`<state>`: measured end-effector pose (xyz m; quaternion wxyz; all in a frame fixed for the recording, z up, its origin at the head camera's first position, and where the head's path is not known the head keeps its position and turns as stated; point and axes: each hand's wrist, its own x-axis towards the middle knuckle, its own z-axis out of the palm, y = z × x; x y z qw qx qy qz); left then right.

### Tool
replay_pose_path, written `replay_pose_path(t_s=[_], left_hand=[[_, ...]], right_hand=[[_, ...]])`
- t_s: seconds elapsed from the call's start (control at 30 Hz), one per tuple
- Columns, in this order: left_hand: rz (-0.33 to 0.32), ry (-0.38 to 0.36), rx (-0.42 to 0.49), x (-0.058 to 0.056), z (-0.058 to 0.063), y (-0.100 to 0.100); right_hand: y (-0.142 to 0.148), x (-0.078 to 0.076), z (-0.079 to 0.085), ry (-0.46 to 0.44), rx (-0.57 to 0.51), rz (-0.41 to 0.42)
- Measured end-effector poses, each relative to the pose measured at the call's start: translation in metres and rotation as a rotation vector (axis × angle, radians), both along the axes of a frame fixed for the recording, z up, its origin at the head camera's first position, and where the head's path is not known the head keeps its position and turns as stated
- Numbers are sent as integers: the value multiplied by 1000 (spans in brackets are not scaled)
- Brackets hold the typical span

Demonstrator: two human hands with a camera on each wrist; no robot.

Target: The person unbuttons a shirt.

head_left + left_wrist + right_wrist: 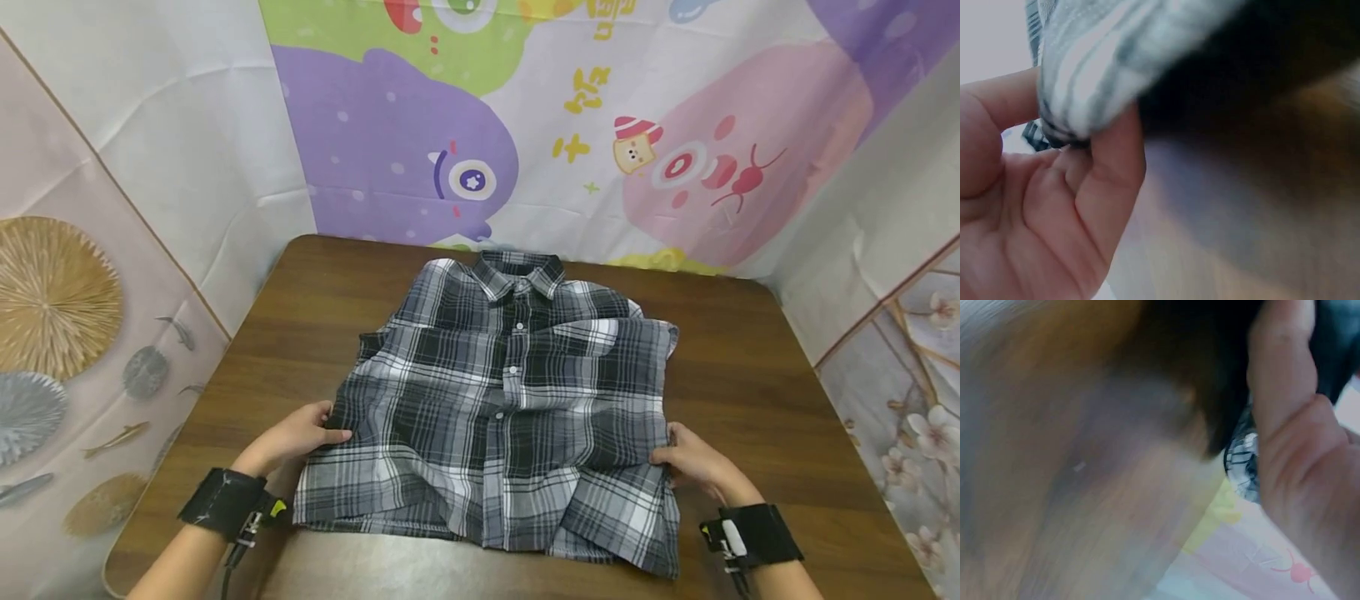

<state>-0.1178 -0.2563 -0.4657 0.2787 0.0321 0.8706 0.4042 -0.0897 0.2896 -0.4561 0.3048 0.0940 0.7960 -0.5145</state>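
A grey, black and white plaid button-up shirt (450,392) lies front up on the table, its collar (519,275) toward the wall and its hem toward me. My left hand (300,433) pinches the shirt's left side edge between thumb and fingers; the left wrist view shows the fabric (1104,69) folded in that pinch. On the opposite side edge, my right hand (693,458) pinches the cloth, thumb on top and fingers underneath. The lower front ripples between both hands, and one hem corner (660,550) hangs lower at the right. In the right wrist view the pinch itself is mostly hidden.
The brown wooden table (750,375) has rounded corners and extends past the shirt on both sides. Behind it hangs a cartoon-print cloth (405,150). Patterned panels stand at left and right. Each wrist wears a black strap (221,504) with a small camera and cable.
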Motion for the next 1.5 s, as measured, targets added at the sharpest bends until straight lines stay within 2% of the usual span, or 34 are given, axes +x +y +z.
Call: replay_pose_path(t_s=[0.1, 0.23, 0.33, 0.4, 0.5, 0.6, 0.7, 0.8, 0.93, 1.07, 1.17, 1.27, 1.37, 1.5], left_hand=[[-46, 83, -128, 4, -3, 3], [-103, 88, -280, 3, 10, 6], [-123, 80, -345, -9, 28, 7], [-125, 141, -367, -22, 38, 8], [-100, 279, -315, -43, 53, 12], [-88, 441, -246, -64, 65, 27], [-94, 560, -216, -85, 72, 53], [-122, 615, -211, -106, 70, 82], [-162, 590, -201, -130, 56, 117], [-190, 569, -240, -144, 35, 142], [-221, 551, -307, -145, 19, 152], [-244, 479, -379, -140, 10, 156], [-255, 409, -433, -135, 6, 157], [-272, 327, -457, -132, 5, 156]], right_hand=[[3, 5, 0, -13, 88, 78], [7, 5, 4, 10, 201, 186], [10, -6, 17, 36, 255, 252], [10, -18, 30, 78, 294, 260], [4, -39, 51, 222, 365, 237], [-12, -61, 66, 433, 457, 212], [-35, -83, 70, 609, 487, 176], [-58, -105, 64, 736, 473, 146], [-78, -132, 47, 824, 467, 117], [-84, -148, 26, 820, 518, 116], [-84, -148, 15, 792, 563, 126], [-85, -143, 11, 755, 581, 137], [-84, -139, 11, 689, 601, 174], [-84, -133, 8, 524, 645, 280]])
